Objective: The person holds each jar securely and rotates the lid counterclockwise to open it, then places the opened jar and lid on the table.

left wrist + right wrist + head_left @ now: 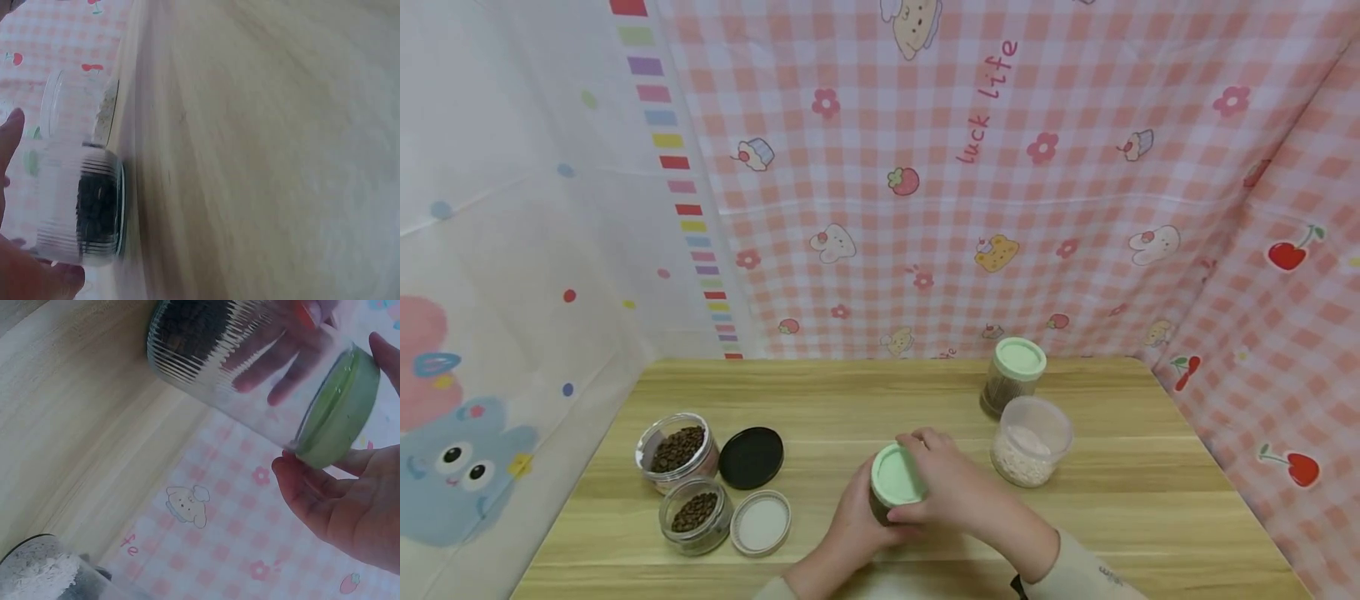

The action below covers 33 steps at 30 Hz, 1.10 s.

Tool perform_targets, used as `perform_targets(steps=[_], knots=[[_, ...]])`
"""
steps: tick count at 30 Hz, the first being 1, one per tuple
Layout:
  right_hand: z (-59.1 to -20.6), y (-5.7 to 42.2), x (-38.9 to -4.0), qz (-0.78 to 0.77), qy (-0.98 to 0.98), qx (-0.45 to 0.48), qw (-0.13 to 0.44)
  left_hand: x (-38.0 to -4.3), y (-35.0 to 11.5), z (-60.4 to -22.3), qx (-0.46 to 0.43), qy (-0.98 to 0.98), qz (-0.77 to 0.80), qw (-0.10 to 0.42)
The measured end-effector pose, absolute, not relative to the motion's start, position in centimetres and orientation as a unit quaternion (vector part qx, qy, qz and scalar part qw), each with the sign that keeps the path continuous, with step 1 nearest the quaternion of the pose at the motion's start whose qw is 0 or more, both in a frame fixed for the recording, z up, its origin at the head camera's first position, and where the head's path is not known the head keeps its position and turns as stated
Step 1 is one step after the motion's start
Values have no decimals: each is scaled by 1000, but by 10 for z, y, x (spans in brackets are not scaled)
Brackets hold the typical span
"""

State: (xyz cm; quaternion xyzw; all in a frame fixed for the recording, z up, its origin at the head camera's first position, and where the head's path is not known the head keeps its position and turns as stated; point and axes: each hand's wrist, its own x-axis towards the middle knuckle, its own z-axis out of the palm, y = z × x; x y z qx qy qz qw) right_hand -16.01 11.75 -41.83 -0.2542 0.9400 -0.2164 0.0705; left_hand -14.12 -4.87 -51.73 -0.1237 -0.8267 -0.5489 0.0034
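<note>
A ribbed clear glass jar (pixel 187 356) with dark beans in its lower part stands at the front middle of the table, capped by a pale green lid (pixel 897 473). Around the jar's side my left hand (pixel 856 518) holds it; some of its fingers show through the glass in the right wrist view. My right hand (pixel 951 483) grips the lid's rim with fingers and thumb on opposite sides. In the right wrist view the lid sits on the jar's mouth. The left wrist view is blurred, with the jar at its left edge.
Right of the hands are a clear tub (pixel 1033 442) of white flakes and another green-lidded jar (pixel 1013 379). To the left stand two open jars of brown beans, a larger jar (pixel 677 450) and a smaller jar (pixel 696 517), beside a black lid (pixel 751 458) and a white lid (pixel 761 522).
</note>
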Motion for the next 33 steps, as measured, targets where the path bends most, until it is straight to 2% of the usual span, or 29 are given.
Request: perform_targets(steps=[6,13,33], knots=[[-419,107,-159,-194,948,-246,56,-142,-45,-520,-104,-842,-530,23],[-413,103,-156,-182,950,-254,27,-144,-49,-520,-116,-843,-525,12],[-420,108,-163,-216,937,-275,26,-148,-52,-518,-130,-851,-508,11]])
